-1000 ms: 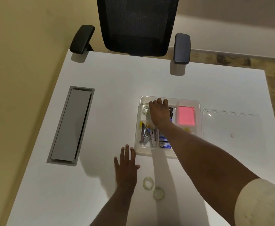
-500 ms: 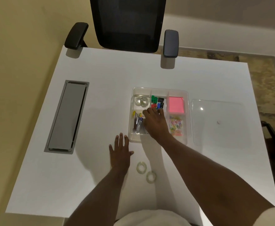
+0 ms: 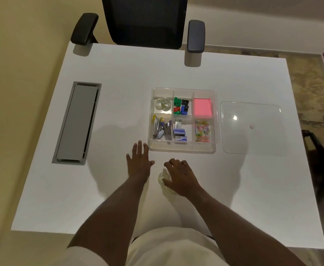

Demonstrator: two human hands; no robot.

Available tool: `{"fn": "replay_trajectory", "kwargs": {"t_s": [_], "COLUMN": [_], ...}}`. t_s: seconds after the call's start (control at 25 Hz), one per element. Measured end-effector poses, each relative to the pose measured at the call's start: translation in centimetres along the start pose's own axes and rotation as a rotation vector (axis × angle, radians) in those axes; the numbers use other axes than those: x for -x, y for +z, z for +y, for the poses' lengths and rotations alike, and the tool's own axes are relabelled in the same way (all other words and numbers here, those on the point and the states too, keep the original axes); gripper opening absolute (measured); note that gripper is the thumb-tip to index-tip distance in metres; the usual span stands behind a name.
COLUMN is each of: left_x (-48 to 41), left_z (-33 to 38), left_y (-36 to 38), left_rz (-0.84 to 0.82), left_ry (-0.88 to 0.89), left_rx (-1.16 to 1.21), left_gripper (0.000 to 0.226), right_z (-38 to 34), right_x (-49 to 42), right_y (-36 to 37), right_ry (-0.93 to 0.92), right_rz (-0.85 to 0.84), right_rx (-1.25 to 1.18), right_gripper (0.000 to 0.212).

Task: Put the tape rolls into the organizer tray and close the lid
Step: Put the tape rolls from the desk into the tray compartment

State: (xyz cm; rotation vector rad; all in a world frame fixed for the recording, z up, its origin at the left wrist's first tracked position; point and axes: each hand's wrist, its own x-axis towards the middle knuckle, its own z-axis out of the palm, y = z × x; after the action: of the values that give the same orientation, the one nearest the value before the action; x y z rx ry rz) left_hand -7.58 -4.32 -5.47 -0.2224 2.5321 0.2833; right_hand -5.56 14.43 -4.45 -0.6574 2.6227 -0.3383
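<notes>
Tape rolls (image 3: 163, 104): two in organizer tray (image 3: 183, 148). Right hand (image 3: 180, 176) fingers curl on desk roll (image 3: 161, 178), grip unclear. Left hand (image 3: 139, 162) flat, empty. Lid (image 3: 253, 129) off.

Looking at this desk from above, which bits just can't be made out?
- Head view: the tape rolls on the table lie mostly under the right hand; their number and any grip are hidden.
- The small white spot on the clear lid is too small to identify.
- The office chair is cut off by the top edge.
</notes>
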Motion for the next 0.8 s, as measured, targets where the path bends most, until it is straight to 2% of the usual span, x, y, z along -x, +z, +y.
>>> {"fn": "replay_trajectory", "kwargs": {"t_s": [0.16, 0.32, 0.48, 0.56, 0.68, 0.8], "left_x": [-0.1, -0.5, 0.7, 0.7, -2.9, -2.8], "left_z": [-0.2, 0.0, -1.1, -1.6, -2.1, -1.5], "left_y": [0.2, 0.1, 1.2, 1.6, -0.3, -0.4], "left_rz": [-0.008, -0.022, -0.019, -0.005, 0.038, 0.048], "left_ry": [0.000, -0.010, -0.005, -0.007, -0.009, 0.015], "left_rx": [0.002, 0.022, 0.009, 0.003, 0.031, 0.054], "left_gripper": [0.086, 0.086, 0.087, 0.087, 0.086, 0.084], "right_z": [-0.7, -1.2, -1.7, -1.4, -0.6, 0.5], "right_x": [0.6, -0.5, -0.3, -1.8, -9.5, -13.1], "right_y": [1.8, 2.1, 1.9, 0.8, -4.5, -9.0], "right_ry": [0.008, -0.038, -0.037, -0.051, -0.069, -0.027], "right_rz": [-0.096, -0.060, 0.043, 0.166, 0.248, 0.292], "right_rx": [-0.005, 0.064, 0.003, -0.022, -0.005, -0.023], "right_gripper": [0.069, 0.053, 0.055, 0.055, 0.055, 0.055]}}
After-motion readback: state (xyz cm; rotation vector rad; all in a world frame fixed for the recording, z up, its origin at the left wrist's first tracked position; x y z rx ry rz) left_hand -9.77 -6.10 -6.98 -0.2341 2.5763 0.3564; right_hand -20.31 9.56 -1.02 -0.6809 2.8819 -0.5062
